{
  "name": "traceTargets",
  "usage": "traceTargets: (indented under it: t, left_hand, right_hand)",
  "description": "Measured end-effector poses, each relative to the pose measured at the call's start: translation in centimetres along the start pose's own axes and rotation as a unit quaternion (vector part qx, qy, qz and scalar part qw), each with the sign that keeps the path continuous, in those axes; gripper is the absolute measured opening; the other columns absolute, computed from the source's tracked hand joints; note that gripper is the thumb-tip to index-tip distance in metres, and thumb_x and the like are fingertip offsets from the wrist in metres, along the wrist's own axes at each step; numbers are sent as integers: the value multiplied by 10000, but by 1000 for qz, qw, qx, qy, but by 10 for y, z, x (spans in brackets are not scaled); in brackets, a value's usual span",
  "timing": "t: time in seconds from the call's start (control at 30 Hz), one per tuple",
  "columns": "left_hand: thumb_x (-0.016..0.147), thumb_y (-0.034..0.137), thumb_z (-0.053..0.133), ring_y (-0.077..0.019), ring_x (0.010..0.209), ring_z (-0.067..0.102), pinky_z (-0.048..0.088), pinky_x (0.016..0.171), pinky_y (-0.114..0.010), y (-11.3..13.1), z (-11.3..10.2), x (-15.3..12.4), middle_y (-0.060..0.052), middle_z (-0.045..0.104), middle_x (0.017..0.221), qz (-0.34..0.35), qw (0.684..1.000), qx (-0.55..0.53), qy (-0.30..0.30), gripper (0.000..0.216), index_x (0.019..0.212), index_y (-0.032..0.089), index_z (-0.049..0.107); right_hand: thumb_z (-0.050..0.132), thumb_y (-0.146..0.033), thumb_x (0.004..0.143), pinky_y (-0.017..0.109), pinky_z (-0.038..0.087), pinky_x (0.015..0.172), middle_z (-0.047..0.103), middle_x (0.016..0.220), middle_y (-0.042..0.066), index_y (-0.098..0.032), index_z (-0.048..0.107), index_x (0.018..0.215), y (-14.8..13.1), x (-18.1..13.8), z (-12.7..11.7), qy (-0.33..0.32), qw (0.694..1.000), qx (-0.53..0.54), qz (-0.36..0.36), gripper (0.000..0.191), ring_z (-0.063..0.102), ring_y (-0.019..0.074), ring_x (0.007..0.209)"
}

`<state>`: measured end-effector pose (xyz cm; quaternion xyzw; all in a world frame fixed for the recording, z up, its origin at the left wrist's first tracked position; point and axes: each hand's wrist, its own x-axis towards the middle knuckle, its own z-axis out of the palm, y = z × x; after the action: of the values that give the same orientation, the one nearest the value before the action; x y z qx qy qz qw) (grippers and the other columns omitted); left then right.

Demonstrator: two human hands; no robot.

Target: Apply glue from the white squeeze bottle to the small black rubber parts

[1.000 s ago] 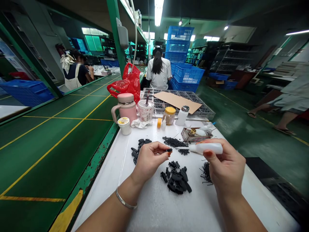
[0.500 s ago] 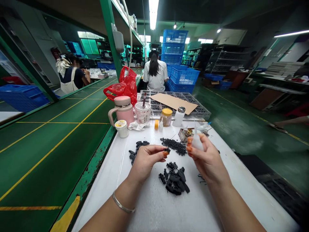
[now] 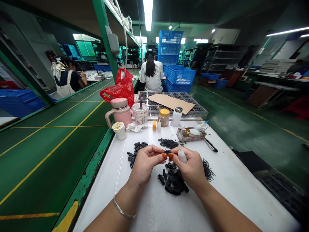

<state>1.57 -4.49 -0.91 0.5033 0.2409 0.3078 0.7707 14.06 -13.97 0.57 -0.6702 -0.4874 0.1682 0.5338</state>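
green floor [image 3: 241, 129] with yellow lines; one ceiling tube light [image 3: 147, 13] — lit; stacked blue crates [image 3: 170, 48] at rear, dark shelving [image 3: 217, 61] at right.

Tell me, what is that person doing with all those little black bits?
A person works at a white table. The left hand pinches one tiny black part. The right hand holds a small white bottle, and its fingertips touch the same part. A pile of black pieces lies just under the hands, and a heap of finer bits lies behind them. A pink mug stands farther back. Another person is far off, back turned.
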Motion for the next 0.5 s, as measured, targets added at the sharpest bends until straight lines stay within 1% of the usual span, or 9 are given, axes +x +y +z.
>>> traceTargets:
  t: [0.1, 0.17, 0.3, 0.37, 0.5]
  left_hand:
    - [661, 246, 786, -138, 749, 623, 504, 680, -225, 1, 0, 0, -59, 691, 800, -10, 1000, 9, -2, 210, 803, 120, 695]
    - [661, 240, 784, -146, 775, 620, 501, 687, -228, 1, 0, 0, -65, 692, 830, -11, 1000, 10, -1, 211, 817, 120, 709]
    - [673, 233, 771, -151, 738, 612, 501, 707, -262, 0, 2, 0, -70, 686, 783, -14, 1000, 0, -6, 186, 800, 108, 715]
    - [672, 230, 771, -150, 723, 609, 501, 705, -264, -2, 4, 0, -71, 683, 761, -19, 1000, -1, -8, 182, 789, 102, 715]
    - [664, 228, 779, -145, 754, 616, 504, 675, -219, -2, 5, 1, -80, 692, 805, -27, 1000, 14, -2, 196, 806, 106, 719]
  right_hand:
    - [600, -321, 817, 237, 385, 499, 603, 583, 2, -175, 631, 710, 1, -1, 1, 15, 1000, 3, 2, 183, 509, 131, 521]
    - [590, -330, 829, 235, 393, 494, 610, 594, 4, -175, 627, 733, 2, 0, 2, 12, 999, 29, 14, 186, 514, 130, 519]
    - [564, -338, 851, 228, 401, 477, 607, 583, 8, -167, 608, 701, 4, 1, 4, -29, 995, 90, 24, 232, 519, 121, 494]
    - [564, -325, 852, 227, 396, 477, 597, 564, 8, -163, 608, 673, 5, 0, 3, -28, 997, 75, 8, 246, 519, 119, 490]
    - [590, -258, 826, 222, 374, 482, 575, 531, -7, -164, 609, 624, 6, -1, -1, 12, 998, 2, -60, 223, 496, 108, 484]
